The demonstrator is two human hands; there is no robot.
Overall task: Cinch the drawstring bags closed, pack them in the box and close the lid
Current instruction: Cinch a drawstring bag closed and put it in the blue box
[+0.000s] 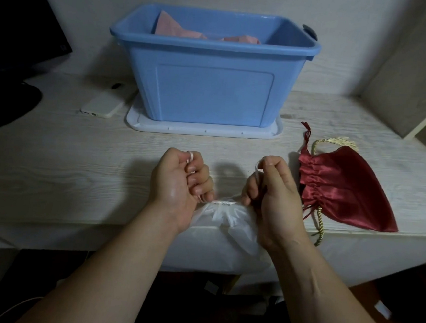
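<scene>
While the left hand (177, 181) and right hand (272, 199) were each curled tight round a white cord (256, 171), the sheer white bag (227, 218) sat at 6 o'clock, on the table (78, 176) edge. Blue box (212, 95) was at 12, standing on its lid (204, 131), and the red bag (344, 194) was at 3.
</scene>
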